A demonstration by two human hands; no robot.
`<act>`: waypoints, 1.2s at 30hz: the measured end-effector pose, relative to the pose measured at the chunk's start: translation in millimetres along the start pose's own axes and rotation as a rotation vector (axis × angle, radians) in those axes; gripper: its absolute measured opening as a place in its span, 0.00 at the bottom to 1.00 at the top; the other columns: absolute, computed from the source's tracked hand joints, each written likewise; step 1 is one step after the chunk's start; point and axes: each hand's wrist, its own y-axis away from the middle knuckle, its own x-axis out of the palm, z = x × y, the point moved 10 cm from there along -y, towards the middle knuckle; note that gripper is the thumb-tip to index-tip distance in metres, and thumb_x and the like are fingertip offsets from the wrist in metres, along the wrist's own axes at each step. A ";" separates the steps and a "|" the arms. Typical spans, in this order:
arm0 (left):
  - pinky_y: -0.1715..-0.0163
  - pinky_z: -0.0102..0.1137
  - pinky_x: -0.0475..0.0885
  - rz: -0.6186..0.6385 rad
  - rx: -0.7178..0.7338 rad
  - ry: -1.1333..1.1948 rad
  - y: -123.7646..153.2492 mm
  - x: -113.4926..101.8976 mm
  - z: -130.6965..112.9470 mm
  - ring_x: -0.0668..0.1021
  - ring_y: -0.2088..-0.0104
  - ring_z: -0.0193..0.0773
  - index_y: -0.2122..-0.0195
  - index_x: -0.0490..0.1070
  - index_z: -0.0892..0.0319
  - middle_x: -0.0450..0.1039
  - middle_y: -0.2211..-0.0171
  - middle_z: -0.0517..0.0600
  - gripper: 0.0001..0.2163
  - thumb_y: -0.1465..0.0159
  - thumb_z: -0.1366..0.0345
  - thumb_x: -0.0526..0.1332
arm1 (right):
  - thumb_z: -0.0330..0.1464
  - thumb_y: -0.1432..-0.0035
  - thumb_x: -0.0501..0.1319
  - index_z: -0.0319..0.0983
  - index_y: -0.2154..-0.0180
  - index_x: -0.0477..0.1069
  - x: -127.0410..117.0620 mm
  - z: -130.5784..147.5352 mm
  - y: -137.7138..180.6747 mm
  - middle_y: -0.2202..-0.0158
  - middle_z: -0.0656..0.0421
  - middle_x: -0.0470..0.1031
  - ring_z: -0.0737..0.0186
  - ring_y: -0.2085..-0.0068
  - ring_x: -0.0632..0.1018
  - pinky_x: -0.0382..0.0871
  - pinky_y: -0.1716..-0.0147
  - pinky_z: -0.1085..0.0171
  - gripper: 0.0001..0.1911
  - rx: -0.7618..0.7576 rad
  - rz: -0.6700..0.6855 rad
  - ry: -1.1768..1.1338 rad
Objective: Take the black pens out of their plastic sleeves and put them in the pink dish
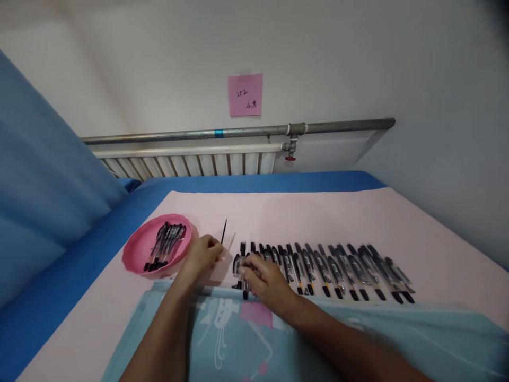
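Between the thumb and fingers of my left hand (207, 251) is a thin black pen refill (224, 232), its tip pointing up. My right hand (265, 278) is closed at the left end of a long row of pen parts, its fingers around a clear pen barrel (245, 292) with a black end, mostly hidden by the hand. To the right lie several clear barrels (324, 288), dark refills and black caps (287, 261) in slanting groups. A pink dish (133, 249) left of my left hand holds several capped black pens (165, 245).
The pink table top (191, 204) has a blue surface (246, 183) behind it. A light blue printed cloth (222, 339) covers the near edge. A radiator (191, 162) and a metal pipe (167, 136) run along the wall, with a blue curtain (47, 175) at left.
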 end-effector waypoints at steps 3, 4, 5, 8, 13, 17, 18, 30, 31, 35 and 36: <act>0.77 0.27 0.68 0.036 0.037 0.260 2.2 0.1 -7.1 0.71 0.79 0.31 0.67 0.67 0.63 0.71 0.75 0.49 0.11 0.46 0.61 0.54 | 0.33 0.44 0.53 0.39 0.70 0.65 4.7 8.1 1.6 0.79 0.64 0.63 0.70 0.76 0.64 0.57 0.76 0.70 0.06 -0.036 0.043 0.036; 0.77 0.27 0.68 0.051 0.042 0.370 3.0 0.8 -8.8 0.71 0.79 0.30 0.65 0.67 0.63 0.70 0.74 0.48 0.12 0.47 0.61 0.56 | 0.33 0.44 0.53 0.39 0.70 0.65 5.8 9.8 2.1 0.79 0.64 0.63 0.70 0.76 0.64 0.57 0.76 0.70 0.05 -0.043 0.053 0.044; 0.77 0.26 0.69 0.068 0.037 0.505 3.6 1.8 -9.6 0.72 0.78 0.29 0.64 0.67 0.63 0.70 0.73 0.48 0.13 0.48 0.61 0.58 | 0.33 0.44 0.53 0.39 0.71 0.65 6.6 10.9 2.5 0.79 0.64 0.63 0.70 0.76 0.64 0.56 0.76 0.70 0.05 -0.048 0.059 0.048; 0.76 0.24 0.69 0.113 -0.009 0.938 4.3 5.1 -9.0 0.73 0.77 0.28 0.67 0.68 0.63 0.70 0.75 0.46 0.12 0.53 0.66 0.64 | 0.32 0.44 0.53 0.39 0.72 0.63 9.1 11.7 3.0 0.80 0.65 0.62 0.70 0.77 0.64 0.55 0.77 0.70 0.06 -0.049 0.086 0.059; 0.73 0.26 0.72 0.104 -0.004 1.104 4.4 1.8 -10.5 0.75 0.75 0.30 0.69 0.69 0.63 0.72 0.75 0.45 0.10 0.52 0.69 0.66 | 0.31 0.45 0.52 0.39 0.75 0.60 11.4 13.2 2.7 0.80 0.66 0.61 0.70 0.77 0.63 0.53 0.76 0.70 0.07 -0.057 0.113 0.090; 0.74 0.26 0.72 0.124 0.017 1.078 6.5 2.9 -15.0 0.76 0.74 0.31 0.69 0.69 0.63 0.71 0.75 0.46 0.10 0.52 0.69 0.66 | 0.31 0.45 0.52 0.39 0.75 0.60 12.9 13.8 2.7 0.80 0.66 0.61 0.71 0.77 0.63 0.53 0.77 0.70 0.07 -0.064 0.126 0.093; 0.75 0.26 0.72 0.123 0.020 1.070 7.0 2.8 -15.6 0.76 0.74 0.31 0.69 0.69 0.63 0.71 0.75 0.46 0.10 0.52 0.68 0.66 | 0.31 0.45 0.52 0.39 0.75 0.60 13.2 13.8 2.7 0.80 0.66 0.61 0.71 0.78 0.63 0.53 0.77 0.70 0.07 -0.064 0.128 0.095; 0.76 0.26 0.69 0.069 0.092 0.945 9.7 -6.7 -21.7 0.74 0.76 0.30 0.69 0.70 0.63 0.70 0.76 0.45 0.11 0.53 0.65 0.66 | 0.31 0.45 0.53 0.39 0.75 0.62 14.9 12.4 2.2 0.80 0.65 0.61 0.71 0.78 0.63 0.53 0.78 0.71 0.07 -0.057 0.134 0.123; 0.76 0.26 0.69 0.073 0.093 0.941 9.9 -6.5 -22.1 0.74 0.76 0.30 0.69 0.70 0.63 0.70 0.76 0.45 0.11 0.53 0.65 0.65 | 0.31 0.45 0.53 0.39 0.75 0.62 15.2 11.3 2.1 0.81 0.66 0.61 0.71 0.78 0.63 0.52 0.78 0.71 0.07 -0.052 0.134 0.128; 0.76 0.26 0.69 0.088 0.101 0.926 11.0 -5.0 -23.1 0.73 0.76 0.30 0.69 0.70 0.63 0.69 0.76 0.45 0.11 0.52 0.65 0.65 | 0.31 0.45 0.53 0.39 0.74 0.62 15.8 9.1 2.3 0.80 0.65 0.62 0.71 0.77 0.64 0.53 0.77 0.71 0.06 -0.047 0.130 0.143; 0.76 0.26 0.69 0.084 0.107 0.919 11.2 -5.3 -23.4 0.73 0.76 0.30 0.69 0.70 0.63 0.69 0.76 0.45 0.11 0.52 0.65 0.65 | 0.31 0.45 0.53 0.39 0.74 0.62 15.9 9.0 2.4 0.80 0.65 0.62 0.71 0.77 0.64 0.53 0.77 0.71 0.06 -0.048 0.130 0.147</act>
